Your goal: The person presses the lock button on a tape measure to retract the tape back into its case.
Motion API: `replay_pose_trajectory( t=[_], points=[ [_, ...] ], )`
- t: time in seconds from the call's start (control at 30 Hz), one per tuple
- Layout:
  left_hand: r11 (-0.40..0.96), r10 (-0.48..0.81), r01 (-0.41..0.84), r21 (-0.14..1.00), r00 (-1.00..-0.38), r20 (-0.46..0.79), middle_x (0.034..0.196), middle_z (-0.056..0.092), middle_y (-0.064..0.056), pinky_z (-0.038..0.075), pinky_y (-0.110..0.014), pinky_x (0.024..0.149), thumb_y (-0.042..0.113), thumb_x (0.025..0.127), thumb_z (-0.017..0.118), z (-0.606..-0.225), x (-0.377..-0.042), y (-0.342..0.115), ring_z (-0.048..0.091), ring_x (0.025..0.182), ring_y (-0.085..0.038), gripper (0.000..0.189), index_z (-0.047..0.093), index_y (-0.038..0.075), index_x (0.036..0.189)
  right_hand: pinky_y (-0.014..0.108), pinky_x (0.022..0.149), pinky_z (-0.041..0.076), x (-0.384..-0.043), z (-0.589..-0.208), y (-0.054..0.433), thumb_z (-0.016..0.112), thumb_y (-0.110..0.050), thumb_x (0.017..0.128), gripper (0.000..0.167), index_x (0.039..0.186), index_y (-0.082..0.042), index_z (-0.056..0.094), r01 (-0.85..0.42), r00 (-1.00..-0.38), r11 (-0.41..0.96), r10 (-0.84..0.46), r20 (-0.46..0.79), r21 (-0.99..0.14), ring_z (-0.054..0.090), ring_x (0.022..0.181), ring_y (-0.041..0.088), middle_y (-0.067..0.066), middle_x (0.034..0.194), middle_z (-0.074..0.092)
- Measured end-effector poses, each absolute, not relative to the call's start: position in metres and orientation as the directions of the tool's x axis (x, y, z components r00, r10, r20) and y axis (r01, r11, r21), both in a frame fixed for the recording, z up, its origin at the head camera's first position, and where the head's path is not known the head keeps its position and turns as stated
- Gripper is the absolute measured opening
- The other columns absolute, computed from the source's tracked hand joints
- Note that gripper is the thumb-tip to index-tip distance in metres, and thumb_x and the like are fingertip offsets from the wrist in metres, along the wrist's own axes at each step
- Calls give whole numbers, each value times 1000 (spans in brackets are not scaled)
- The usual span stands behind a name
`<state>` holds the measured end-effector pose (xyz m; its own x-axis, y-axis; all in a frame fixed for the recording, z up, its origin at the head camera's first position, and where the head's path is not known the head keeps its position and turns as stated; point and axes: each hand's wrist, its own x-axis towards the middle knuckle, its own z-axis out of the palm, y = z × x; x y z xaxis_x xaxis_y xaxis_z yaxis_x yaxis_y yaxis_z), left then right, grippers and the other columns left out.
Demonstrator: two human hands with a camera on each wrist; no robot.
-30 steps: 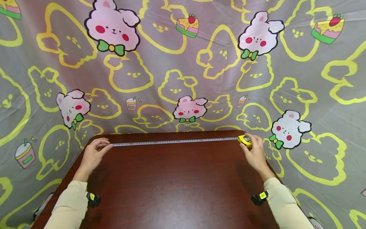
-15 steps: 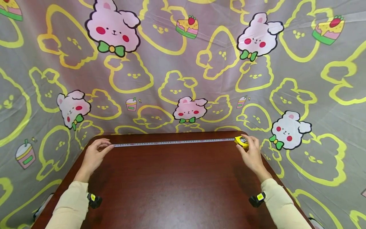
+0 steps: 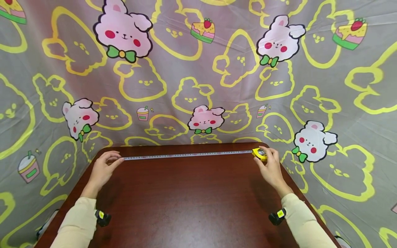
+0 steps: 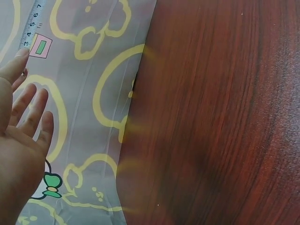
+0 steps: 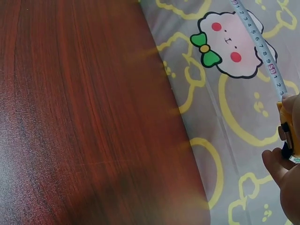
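Note:
A tape measure's white blade (image 3: 186, 155) stretches nearly level across the far part of the head view. At its left end my left hand (image 3: 103, 168) pinches the blade's tip between thumb and forefinger; in the left wrist view the other fingers of this hand (image 4: 23, 150) are spread loosely. On the right, my right hand (image 3: 271, 170) grips the yellow tape measure case (image 3: 260, 154). The right wrist view shows the case (image 5: 286, 124) partly cut off by the frame, with a thumb or finger near the blade's exit and the red 50 mark on the blade (image 5: 271, 68) close by.
Below the blade lies a dark reddish-brown wooden table (image 3: 192, 193) with rounded far corners. Grey cloth (image 3: 173, 69) printed with rabbits and yellow outlines hangs behind and along both sides. Black wrist cameras (image 3: 103, 218) sit on both sleeves.
My right hand has shifted a little to the left with the case, and the stretch of blade between the hands has become slightly shorter. The left hand has barely moved.

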<state>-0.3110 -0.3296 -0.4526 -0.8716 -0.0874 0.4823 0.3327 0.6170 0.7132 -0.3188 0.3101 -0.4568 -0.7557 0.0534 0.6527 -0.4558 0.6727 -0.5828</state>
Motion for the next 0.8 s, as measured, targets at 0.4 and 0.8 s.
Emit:
replay_pose_trajectory(
  t=[0.4, 0.8],
  points=[
    [610, -79, 361, 705, -858, 508, 120, 61, -16, 44, -9, 80, 19, 99, 74, -455, -314, -328, 55, 94, 9, 28, 68, -4, 113, 56, 92, 39, -319, -456, 305, 77, 3, 91, 50, 136, 1, 58, -463, -755, 674, 39, 654, -575, 44, 117, 48, 32, 129, 39],
    [612, -95, 343, 712, -862, 497, 120, 62, -16, 43, -8, 79, 21, 100, 73, -456, -312, -329, 55, 94, 8, 29, 67, -3, 116, 57, 93, 39, -318, -455, 301, 76, 3, 91, 48, 135, 2, 58, -474, -750, 669, 33, 660, -572, 44, 116, 47, 30, 128, 40]
  ],
)
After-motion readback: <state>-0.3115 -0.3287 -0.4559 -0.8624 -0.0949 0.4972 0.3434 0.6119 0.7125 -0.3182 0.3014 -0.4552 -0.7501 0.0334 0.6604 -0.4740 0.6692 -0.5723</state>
